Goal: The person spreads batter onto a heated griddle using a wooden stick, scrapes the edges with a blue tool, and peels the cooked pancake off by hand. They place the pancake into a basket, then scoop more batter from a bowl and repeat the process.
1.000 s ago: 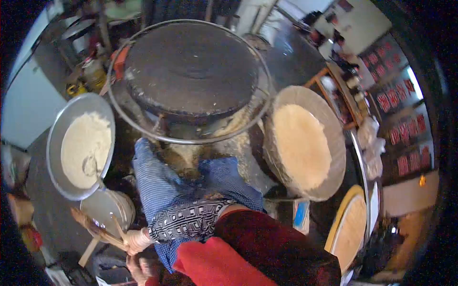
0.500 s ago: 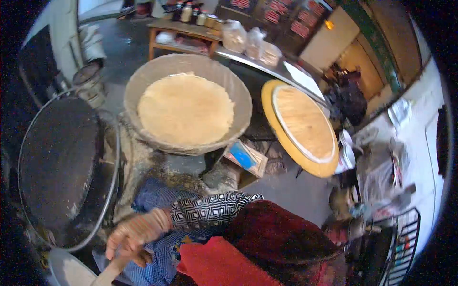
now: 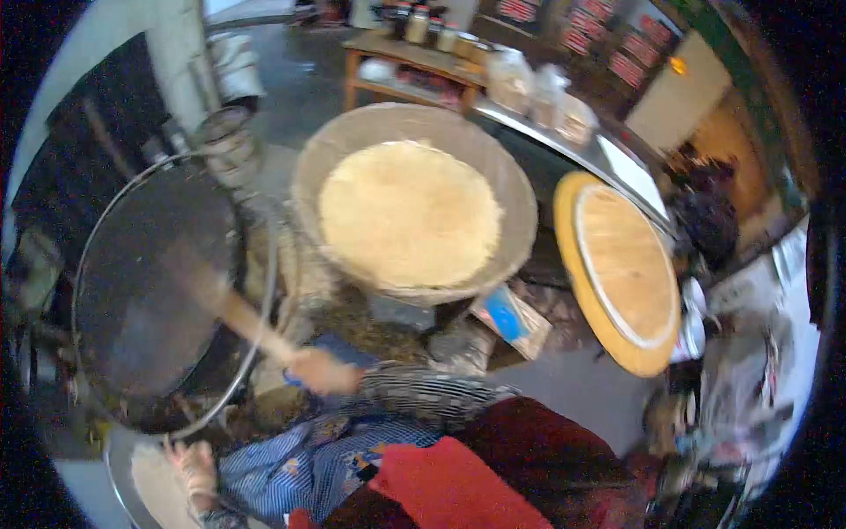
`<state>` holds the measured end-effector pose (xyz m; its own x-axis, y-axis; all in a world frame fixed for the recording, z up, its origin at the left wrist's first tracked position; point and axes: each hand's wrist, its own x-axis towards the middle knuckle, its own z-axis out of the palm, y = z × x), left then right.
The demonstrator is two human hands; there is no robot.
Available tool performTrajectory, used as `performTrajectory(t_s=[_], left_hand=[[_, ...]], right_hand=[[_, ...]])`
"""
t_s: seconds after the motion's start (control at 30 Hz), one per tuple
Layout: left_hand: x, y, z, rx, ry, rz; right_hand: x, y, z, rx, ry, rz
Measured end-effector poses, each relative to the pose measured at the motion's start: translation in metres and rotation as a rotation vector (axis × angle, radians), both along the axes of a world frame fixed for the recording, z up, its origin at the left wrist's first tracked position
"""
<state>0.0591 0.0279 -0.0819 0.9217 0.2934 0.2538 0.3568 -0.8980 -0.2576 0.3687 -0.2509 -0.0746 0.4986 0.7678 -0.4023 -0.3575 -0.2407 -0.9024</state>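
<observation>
1. Since the earlier frame, we are swinging the wooden-handled tool (image 3: 249, 322) from beside the basin (image 3: 116, 480) to over the griddle (image 3: 132, 282); our view is shifting, and our left hand (image 3: 196, 467) is now showing.
2. Our right hand (image 3: 324, 370) is gripping the tool's handle, fingers closed around it; its far end is blurring above the dark surface, and we cannot tell whether it is touching.
3. Our left hand is reaching over the basin's pale mixture (image 3: 157, 485), fingers parted; we cannot tell whether they are gripping anything.
4. We are judging the work part-way: flat pale food (image 3: 410, 216) is already filling much of the basket (image 3: 520, 189), while mixture is remaining in the basin.
5. The metal ring (image 3: 271, 256) is edging the griddle, leaving us a narrow gap before the basket.
6. Farther right, a round board (image 3: 627, 264) is leaning near the desk (image 3: 608, 167).
</observation>
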Motion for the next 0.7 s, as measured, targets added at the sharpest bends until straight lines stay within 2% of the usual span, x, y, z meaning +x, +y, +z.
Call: performTrajectory(t_s=[0.07,0.1,0.13,0.17,0.2,0.23,0.3,0.33,0.37,0.43,0.47,0.53,0.6,0.63,0.7], left_hand=[[0.036,-0.051,0.012,-0.054,0.003,0.017],[0.053,-0.071,0.014,-0.095,-0.029,0.04],[0.061,-0.078,0.004,-0.178,-0.079,0.028],[0.066,-0.081,-0.006,-0.258,-0.135,0.013],[0.065,-0.08,-0.016,-0.287,-0.188,0.04],[0.066,-0.076,-0.007,-0.285,-0.203,0.059],[0.066,-0.062,0.027,-0.389,-0.463,0.086],[0.056,-0.044,0.032,-0.324,-0.497,0.111],[0.043,-0.026,0.044,-0.406,-0.41,0.234],[0.007,0.024,0.013,-0.184,-0.329,0.224],[0.002,0.027,0.019,-0.175,-0.334,0.238],[-0.002,0.033,0.037,-0.217,-0.07,0.111],[0.021,0.026,0.039,-0.278,0.021,0.097],[0.026,0.028,0.012,-0.288,0.012,0.101],[0.054,-0.013,0.023,-0.282,0.011,0.185]], right_hand=[[0.03,-0.034,-0.003,-0.02,-0.024,-0.323],[0.042,-0.053,0.004,0.038,0.048,-0.459],[0.051,-0.078,0.02,0.211,0.237,-0.497],[0.055,-0.095,0.057,0.147,0.36,-0.574],[0.048,-0.103,0.067,-0.024,-0.146,-0.571],[0.047,-0.117,0.064,0.053,-0.126,-0.564],[0.037,-0.134,0.068,0.058,-0.06,-0.537],[0.027,-0.136,0.07,0.063,-0.064,-0.521],[0.016,-0.137,0.073,0.083,-0.067,-0.488],[0.001,-0.133,0.08,0.113,-0.071,-0.439],[-0.005,-0.128,0.084,0.142,0.008,-0.411],[-0.012,-0.121,0.08,0.173,0.156,-0.356],[-0.01,-0.117,0.081,0.185,0.185,-0.31],[-0.01,-0.114,0.082,0.196,0.213,-0.279],[-0.011,-0.11,0.089,0.218,0.186,-0.263]])
